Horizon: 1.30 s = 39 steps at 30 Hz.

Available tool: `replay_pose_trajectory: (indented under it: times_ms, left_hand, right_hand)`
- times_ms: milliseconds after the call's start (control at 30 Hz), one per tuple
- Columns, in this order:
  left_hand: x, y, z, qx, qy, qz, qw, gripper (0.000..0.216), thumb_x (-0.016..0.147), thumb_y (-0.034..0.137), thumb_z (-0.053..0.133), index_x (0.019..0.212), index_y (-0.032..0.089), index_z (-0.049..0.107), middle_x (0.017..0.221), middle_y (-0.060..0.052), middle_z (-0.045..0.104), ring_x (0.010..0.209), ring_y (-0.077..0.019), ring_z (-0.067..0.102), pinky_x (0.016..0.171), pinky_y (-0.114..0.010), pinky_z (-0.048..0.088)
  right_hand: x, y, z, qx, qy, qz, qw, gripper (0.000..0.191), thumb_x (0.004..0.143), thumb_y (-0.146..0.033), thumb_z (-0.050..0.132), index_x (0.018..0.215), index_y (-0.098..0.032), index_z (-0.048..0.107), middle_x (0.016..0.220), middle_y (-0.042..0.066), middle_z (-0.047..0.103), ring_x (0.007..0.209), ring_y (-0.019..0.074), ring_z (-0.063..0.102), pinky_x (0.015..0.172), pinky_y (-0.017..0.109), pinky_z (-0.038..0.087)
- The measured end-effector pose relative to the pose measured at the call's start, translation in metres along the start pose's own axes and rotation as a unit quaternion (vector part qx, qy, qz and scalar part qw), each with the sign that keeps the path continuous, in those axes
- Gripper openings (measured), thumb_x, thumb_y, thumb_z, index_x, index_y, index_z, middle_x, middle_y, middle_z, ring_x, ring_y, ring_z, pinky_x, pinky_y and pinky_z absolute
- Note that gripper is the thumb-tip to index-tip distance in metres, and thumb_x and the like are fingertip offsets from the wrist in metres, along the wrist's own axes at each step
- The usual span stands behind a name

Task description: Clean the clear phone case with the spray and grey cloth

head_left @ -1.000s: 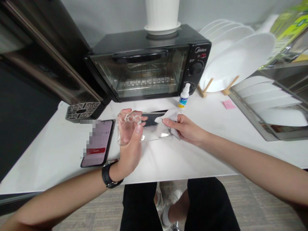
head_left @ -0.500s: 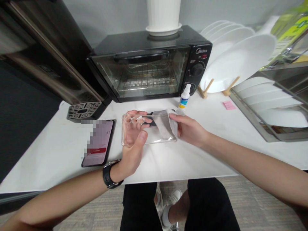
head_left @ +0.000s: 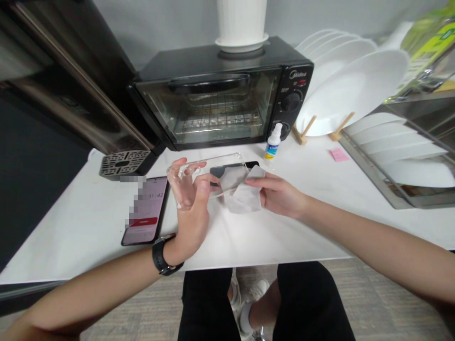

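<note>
My left hand (head_left: 194,208) grips a clear phone case (head_left: 222,160) by its left end and holds it tilted above the counter. Between the fingers and thumb of my right hand (head_left: 280,193) is a thin white wipe (head_left: 245,196), which overlaps the case's right end. Beneath the case a dark phone (head_left: 253,165) lies on the counter, partly covered by the case and wipe. Left of my left hand lies another phone (head_left: 151,203) with its screen lit. A small white spray bottle (head_left: 273,142) with a blue and yellow label stands behind my right hand.
A black toaster oven (head_left: 216,109) stands at the back with a white pot (head_left: 241,21) on top. A dark machine with a drip tray (head_left: 122,163) is at the left. White plates (head_left: 355,90), a dish rack (head_left: 387,184) and a pink note (head_left: 339,155) are at the right.
The case has tilted, its right end rising and its left end shifting left. The wipe has come down and now hangs in front of the case's right end.
</note>
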State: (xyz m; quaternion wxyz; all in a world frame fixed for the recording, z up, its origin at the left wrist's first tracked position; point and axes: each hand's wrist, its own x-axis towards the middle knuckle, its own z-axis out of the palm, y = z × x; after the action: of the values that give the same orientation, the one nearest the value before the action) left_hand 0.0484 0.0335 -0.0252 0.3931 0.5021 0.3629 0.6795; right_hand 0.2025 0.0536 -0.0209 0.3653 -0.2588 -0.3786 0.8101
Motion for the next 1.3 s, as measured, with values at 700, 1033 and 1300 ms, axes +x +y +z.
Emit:
replay_pose_trajectory:
  times_ms: [700, 1033, 1300]
  left_hand:
    - [-0.028, 0.015, 0.013, -0.010, -0.212, -0.125, 0.969, 0.060, 0.054, 0.006, 0.058, 0.093, 0.032, 0.021, 0.102, -0.003, 0.033, 0.062, -0.0149, 0.053, 0.058, -0.039, 0.046]
    - [-0.028, 0.018, 0.013, 0.018, -0.267, -0.167, 0.949, 0.053, 0.051, 0.009, 0.060, 0.085, 0.028, 0.023, 0.101, -0.004, 0.031, 0.061, -0.0134, 0.053, 0.062, -0.039, 0.046]
    - [-0.028, 0.018, 0.013, 0.028, -0.264, -0.178, 0.948, 0.051, 0.052, 0.012, 0.059, 0.085, 0.029, 0.022, 0.094, -0.003, 0.035, 0.059, -0.0141, 0.053, 0.060, -0.038, 0.045]
  right_hand:
    - [0.001, -0.004, 0.001, -0.088, 0.061, -0.103, 0.989, 0.009, 0.067, -0.025, 0.047, 0.071, -0.020, 0.053, 0.072, 0.002, 0.055, 0.067, 0.0149, 0.051, 0.063, 0.029, 0.040]
    - [0.004, -0.002, -0.005, -0.085, 0.080, -0.083, 0.990, 0.010, 0.067, -0.029, 0.047, 0.067, -0.021, 0.053, 0.067, 0.001, 0.055, 0.060, 0.0131, 0.050, 0.054, 0.025, 0.039]
    - [0.005, -0.004, -0.005, -0.047, 0.076, -0.071, 0.993, 0.009, 0.067, -0.026, 0.048, 0.071, -0.022, 0.055, 0.077, 0.001, 0.056, 0.067, 0.0125, 0.050, 0.060, 0.024, 0.039]
